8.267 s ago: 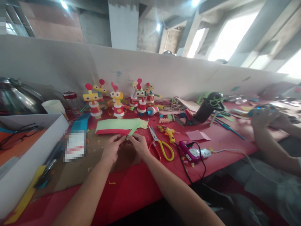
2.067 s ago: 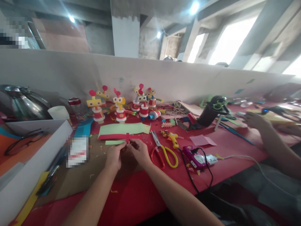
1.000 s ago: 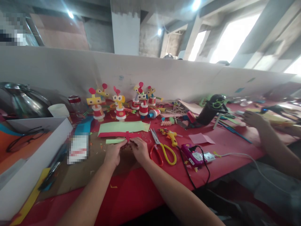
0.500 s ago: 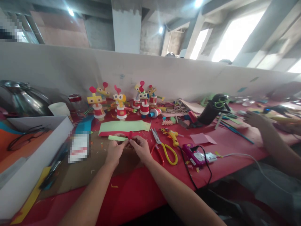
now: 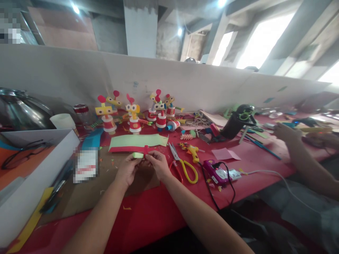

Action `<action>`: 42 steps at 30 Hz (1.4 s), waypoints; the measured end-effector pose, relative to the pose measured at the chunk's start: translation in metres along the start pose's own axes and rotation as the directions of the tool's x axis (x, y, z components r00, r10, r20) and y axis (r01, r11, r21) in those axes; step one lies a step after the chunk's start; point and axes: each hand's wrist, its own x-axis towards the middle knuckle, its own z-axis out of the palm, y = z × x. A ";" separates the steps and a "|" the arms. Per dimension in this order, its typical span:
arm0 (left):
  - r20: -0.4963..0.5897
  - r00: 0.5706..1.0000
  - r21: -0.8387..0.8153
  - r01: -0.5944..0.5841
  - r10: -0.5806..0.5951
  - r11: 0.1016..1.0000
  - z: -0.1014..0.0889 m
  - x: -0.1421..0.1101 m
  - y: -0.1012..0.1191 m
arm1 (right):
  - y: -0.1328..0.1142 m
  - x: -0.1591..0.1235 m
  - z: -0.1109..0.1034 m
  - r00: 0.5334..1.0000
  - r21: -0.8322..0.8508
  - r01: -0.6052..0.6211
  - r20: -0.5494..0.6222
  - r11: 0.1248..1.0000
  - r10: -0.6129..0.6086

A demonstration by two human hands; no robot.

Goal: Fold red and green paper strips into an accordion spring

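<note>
Close together over a brown cardboard sheet (image 5: 90,195), my two hands pinch narrow paper strips. My left hand (image 5: 128,169) is closed on a light green paper strip (image 5: 138,155), which sticks out between thumb and fingers. Right beside it, my right hand (image 5: 159,165) pinches a red paper strip (image 5: 146,149) whose end stands up. The strips meet between my fingertips; how they are joined is hidden. Just beyond lie a wide light green paper sheet (image 5: 137,140) and a long red strip (image 5: 124,149) along its near edge. Scissors (image 5: 188,170) with red and yellow handles rest right of my hand.
Several paper-cup figures (image 5: 135,124) stand at the back. A yellow glue gun (image 5: 194,153), purple power strip (image 5: 217,173) with cords and black holder (image 5: 234,124) are rightward. A white box (image 5: 39,169) borders the left. Another person's hand (image 5: 287,134) works at far right.
The green strip at my left hand now shows as a much shorter piece. The red strip's end stands more upright. Both hands stay close together; the view has shifted slightly.
</note>
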 end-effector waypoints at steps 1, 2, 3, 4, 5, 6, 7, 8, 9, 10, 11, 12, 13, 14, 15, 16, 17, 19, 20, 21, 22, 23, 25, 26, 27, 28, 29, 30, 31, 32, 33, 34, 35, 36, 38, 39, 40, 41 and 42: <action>0.009 1.000 0.000 0.004 -0.004 1.000 -0.001 0.000 0.000 | 0.000 0.000 0.000 1.000 -0.015 0.002 0.000 1.000 -0.002; 0.017 1.000 0.000 0.010 -0.010 1.000 -0.001 0.001 0.000 | 0.000 0.000 -0.001 1.000 -0.030 0.008 0.002 1.000 -0.008; 0.025 1.000 -0.001 0.017 -0.017 1.000 -0.001 0.001 0.000 | 0.000 0.000 -0.001 1.000 -0.049 0.019 0.008 0.999 -0.019; 0.029 0.999 -0.004 0.023 -0.023 1.000 -0.001 0.001 0.001 | 0.000 0.000 -0.001 0.999 -0.068 0.036 0.012 0.997 -0.035; 0.029 0.999 -0.007 0.028 -0.028 1.000 -0.001 0.000 0.002 | 0.000 0.000 -0.001 0.998 -0.087 0.055 0.012 0.995 -0.054; 0.028 0.999 -0.008 0.030 -0.030 1.000 0.000 0.000 0.003 | 0.000 -0.001 -0.001 0.997 -0.100 0.072 0.010 0.992 -0.072; 0.030 0.999 -0.006 0.028 -0.028 1.000 0.000 -0.001 0.004 | 0.000 -0.001 -0.001 0.996 -0.107 0.085 0.005 0.991 -0.085; 0.033 0.999 0.001 0.024 -0.024 1.000 0.001 -0.001 0.005 | 0.000 -0.001 -0.001 0.996 -0.109 0.093 -0.002 0.990 -0.094; 0.039 0.999 0.013 0.019 -0.020 1.000 0.002 -0.002 0.006 | 0.000 -0.001 -0.001 0.995 -0.110 0.095 -0.006 0.989 -0.096; 0.044 0.999 0.028 0.010 -0.011 1.000 0.002 -0.002 0.007 | 0.001 -0.001 -0.001 0.995 -0.111 0.095 -0.007 0.989 -0.096; 0.045 0.999 0.043 -0.003 0.001 0.999 0.003 -0.003 0.008 | 0.001 -0.002 -0.001 0.996 -0.113 0.092 -0.005 0.989 -0.093; 0.041 0.999 0.055 -0.018 0.016 0.998 0.003 -0.003 0.008 | 0.001 -0.002 -0.001 0.996 -0.115 0.090 -0.001 0.989 -0.090; 0.035 0.999 0.064 -0.035 0.033 0.997 0.003 -0.003 0.008 | 0.001 -0.002 -0.001 0.996 -0.117 0.088 0.002 0.989 -0.088; 0.027 0.998 0.066 -0.051 0.050 0.997 0.004 -0.003 0.008 | 0.001 -0.002 -0.001 0.996 -0.117 0.088 0.006 0.989 -0.088; 0.016 0.998 0.063 -0.066 0.065 0.996 0.004 -0.003 0.007 | 0.001 -0.003 0.000 0.996 -0.115 0.086 0.014 0.990 -0.085; 0.003 0.997 0.061 -0.079 0.079 0.995 0.004 -0.003 0.007 | 0.000 -0.004 0.001 0.997 -0.111 0.082 0.025 0.990 -0.079; -0.010 0.995 0.059 -0.094 0.094 0.994 0.004 -0.003 0.006 | -0.001 -0.004 0.002 0.997 -0.107 0.074 0.035 0.992 -0.071; -0.033 0.991 0.062 -0.129 0.131 0.990 0.005 -0.004 0.004 | -0.002 -0.006 0.004 0.998 -0.102 0.056 0.044 0.993 -0.052; -0.037 0.989 0.068 -0.143 0.146 0.987 0.006 -0.004 0.003 | -0.002 -0.007 0.005 0.998 -0.102 0.051 0.033 0.993 -0.048; -0.036 0.987 0.071 -0.153 0.156 0.986 0.006 -0.004 0.002 | -0.002 -0.007 0.005 0.999 -0.104 0.052 0.012 0.993 -0.051; -0.033 0.987 0.063 -0.156 0.158 0.986 0.007 -0.005 0.001 | -0.002 -0.007 0.006 0.998 -0.106 0.056 -0.013 0.993 -0.058; -0.029 0.988 0.048 -0.150 0.151 0.988 0.008 -0.005 0.000 | -0.002 -0.007 0.006 0.997 -0.102 0.061 -0.034 0.993 -0.064; -0.024 0.992 0.002 -0.123 0.123 0.992 0.010 -0.006 0.000 | 0.000 -0.006 0.006 0.996 -0.075 0.067 -0.052 0.995 -0.071; -0.022 0.994 -0.019 -0.109 0.108 0.994 0.010 -0.006 0.000 | 0.001 -0.005 0.005 0.996 -0.061 0.068 -0.049 0.996 -0.071; -0.017 0.995 -0.031 -0.097 0.097 0.995 0.010 -0.006 0.001 | 0.003 -0.005 0.005 0.996 -0.054 0.069 -0.047 0.996 -0.072; -0.009 0.996 -0.032 -0.089 0.088 0.996 0.010 -0.006 0.001 | 0.004 -0.004 0.004 0.996 -0.055 0.069 -0.048 0.996 -0.072; 0.000 0.996 -0.020 -0.085 0.085 0.996 0.010 -0.006 0.002 | 0.004 -0.004 0.003 0.996 -0.065 0.068 -0.053 0.996 -0.071; 0.011 0.996 0.000 -0.087 0.087 0.996 0.009 -0.007 0.002 | 0.005 -0.004 0.002 0.996 -0.077 0.064 -0.062 0.995 -0.069; 0.024 0.995 0.026 -0.092 0.092 0.995 0.009 -0.007 0.002 | 0.005 -0.004 0.001 0.995 -0.089 0.058 -0.073 0.994 -0.065; 0.034 0.994 0.054 -0.103 0.101 0.993 0.008 -0.007 0.003 | 0.005 -0.004 0.001 0.995 -0.095 0.051 -0.082 0.994 -0.059; 0.043 0.993 0.081 -0.113 0.110 0.990 0.008 -0.008 0.003 | 0.005 -0.003 0.001 0.995 -0.093 0.046 -0.088 0.995 -0.054; 0.050 0.992 0.102 -0.118 0.114 0.988 0.007 -0.008 0.004 | 0.004 -0.003 0.001 0.995 -0.083 0.041 -0.091 0.996 -0.048; 0.050 0.993 0.110 -0.116 0.112 0.987 0.007 -0.008 0.005 | 0.003 -0.003 0.001 0.994 -0.067 0.037 -0.097 0.997 -0.043; 0.040 0.994 0.102 -0.109 0.106 0.989 0.006 -0.008 0.007 | 0.003 -0.002 0.001 0.994 -0.044 0.033 -0.104 0.999 -0.037; 0.001 0.997 0.031 -0.082 0.082 0.996 0.004 -0.007 0.011 | 0.002 0.000 0.001 0.992 0.023 0.020 -0.129 1.000 -0.017; -0.016 0.998 -0.025 -0.054 0.053 0.998 0.004 -0.007 0.013 | 0.001 0.001 0.001 0.990 0.061 0.009 -0.142 0.998 0.000; -0.020 1.000 -0.090 -0.014 0.012 0.996 0.003 -0.006 0.016 | 0.001 0.002 0.001 0.988 0.100 -0.003 -0.152 0.995 0.018; -0.004 0.999 -0.157 0.036 -0.037 0.987 0.002 -0.005 0.018 | 0.001 0.003 0.001 0.987 0.135 -0.013 -0.156 0.991 0.034; 0.028 0.996 -0.214 0.094 -0.090 0.972 0.002 -0.005 0.019 | 0.001 0.003 0.000 0.988 0.164 -0.022 -0.150 0.986 0.047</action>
